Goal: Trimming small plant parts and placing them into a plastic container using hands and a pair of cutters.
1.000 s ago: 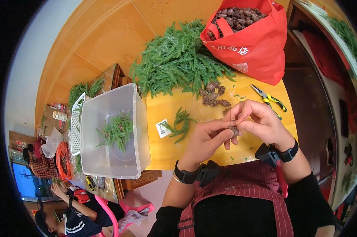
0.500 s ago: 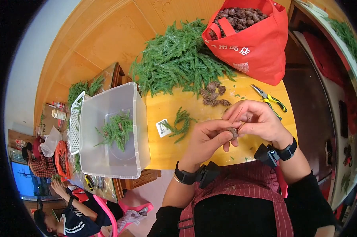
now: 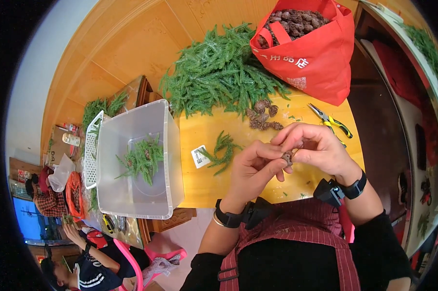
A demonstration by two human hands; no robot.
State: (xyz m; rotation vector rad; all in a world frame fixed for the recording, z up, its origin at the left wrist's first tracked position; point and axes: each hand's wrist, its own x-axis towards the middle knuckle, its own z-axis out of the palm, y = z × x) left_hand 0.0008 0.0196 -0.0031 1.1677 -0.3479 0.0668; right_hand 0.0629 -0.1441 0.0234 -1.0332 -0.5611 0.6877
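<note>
A small brown pine cone point(image 3: 288, 157) is pinched above the table's front right part. My left hand point(image 3: 258, 169) grips it between thumb and fingers. From the other side my right hand point(image 3: 321, 148) closes at the cone's upper edge, its thumb against it. The thin reddish wire by the cone is now hidden among the fingers. Beyond my hands lies a small pile of pine cones point(image 3: 262, 116). Left of them a curved green fir sprig point(image 3: 223, 148) rests beside a white printed card point(image 3: 199, 157).
Green fir branches point(image 3: 219, 72) are heaped at the back, next to a red bag point(image 3: 316, 63) full of pine cones. Yellow-black pliers point(image 3: 333, 121) lie at the right edge. A clear plastic bin point(image 3: 173, 165) at left holds fir sprigs. Another person point(image 3: 97, 262) sits lower left.
My fingers have drawn in closer around the pine cone, with the right hand shifting slightly. The thin wire loop seen between my hands no longer shows.
</note>
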